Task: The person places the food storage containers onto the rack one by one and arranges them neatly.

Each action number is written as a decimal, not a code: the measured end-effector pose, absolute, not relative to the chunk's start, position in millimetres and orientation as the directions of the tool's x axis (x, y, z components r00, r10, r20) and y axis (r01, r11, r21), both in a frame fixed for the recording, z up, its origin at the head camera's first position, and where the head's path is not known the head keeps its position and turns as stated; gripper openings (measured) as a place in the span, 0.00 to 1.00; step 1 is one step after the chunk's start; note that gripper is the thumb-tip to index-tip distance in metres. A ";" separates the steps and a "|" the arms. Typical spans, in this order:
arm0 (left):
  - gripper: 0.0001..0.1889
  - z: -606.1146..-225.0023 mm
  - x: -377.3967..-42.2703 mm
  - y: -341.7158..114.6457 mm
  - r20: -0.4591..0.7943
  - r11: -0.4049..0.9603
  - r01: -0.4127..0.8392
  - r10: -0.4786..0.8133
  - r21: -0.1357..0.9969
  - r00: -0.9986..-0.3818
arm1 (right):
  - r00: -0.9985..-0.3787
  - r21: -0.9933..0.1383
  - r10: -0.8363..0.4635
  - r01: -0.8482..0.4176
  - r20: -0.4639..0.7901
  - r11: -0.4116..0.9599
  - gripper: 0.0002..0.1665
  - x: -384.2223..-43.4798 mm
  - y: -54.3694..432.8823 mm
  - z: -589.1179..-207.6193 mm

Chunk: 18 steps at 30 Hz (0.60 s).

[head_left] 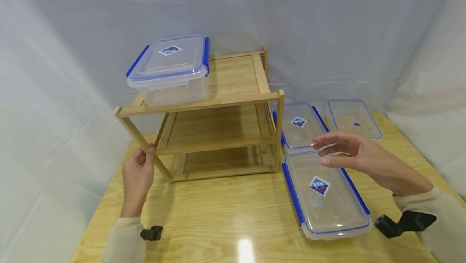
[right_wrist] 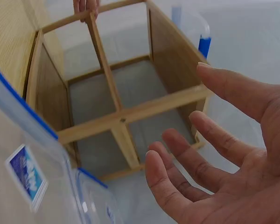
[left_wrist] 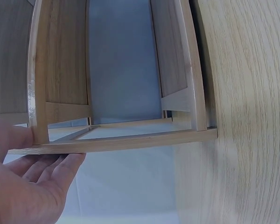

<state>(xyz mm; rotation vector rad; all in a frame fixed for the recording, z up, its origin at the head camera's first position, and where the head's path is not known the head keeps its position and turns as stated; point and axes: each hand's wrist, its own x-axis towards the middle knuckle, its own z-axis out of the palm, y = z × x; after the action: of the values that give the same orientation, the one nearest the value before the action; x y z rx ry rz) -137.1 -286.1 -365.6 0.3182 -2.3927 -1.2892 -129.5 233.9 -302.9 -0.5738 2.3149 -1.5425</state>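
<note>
A three-tier wooden shelf (head_left: 214,145) stands on the table. At its left front post my left hand (head_left: 139,170) grips the wood by the middle tier; the left wrist view shows the thumb on one side of the post (left_wrist: 130,143) and the fingers on the other. My right hand (head_left: 346,151) hovers over the far end of a clear lidded container (head_left: 335,210) with blue side clips, fingers spread and slightly bent, holding nothing. In the right wrist view that palm faces the shelf's side frame (right_wrist: 119,114). Another lidded container (head_left: 174,68) rests on the top tier, to the left.
Behind the near container lies a second lidded one (head_left: 297,127), close to the shelf's right side. A clear piece with a thin blue rim (head_left: 354,119) lies at the table's (head_left: 204,218) back right. Pale sheeting (head_left: 327,32) hangs behind and at both sides.
</note>
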 end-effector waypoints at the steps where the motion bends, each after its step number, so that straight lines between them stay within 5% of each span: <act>1: 0.25 -365.8 -137.1 -286.0 0.239 0.548 -0.011 -0.381 0.836 -0.893 | -0.881 -0.922 -0.473 -0.161 -0.027 0.352 0.24 -129.9 238.4 -306.7; 18: 0.25 -365.2 -137.2 -285.0 0.243 0.555 -0.013 -0.386 0.832 -0.890 | -0.934 -0.916 -0.337 -0.025 -0.122 0.401 0.35 -140.0 299.5 -366.0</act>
<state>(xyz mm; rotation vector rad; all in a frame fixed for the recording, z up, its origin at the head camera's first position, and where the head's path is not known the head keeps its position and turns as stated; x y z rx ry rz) -137.2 -285.0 -365.2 0.3247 -2.3934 -1.2751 -140.0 299.5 -366.0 -0.3157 2.3741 -1.5444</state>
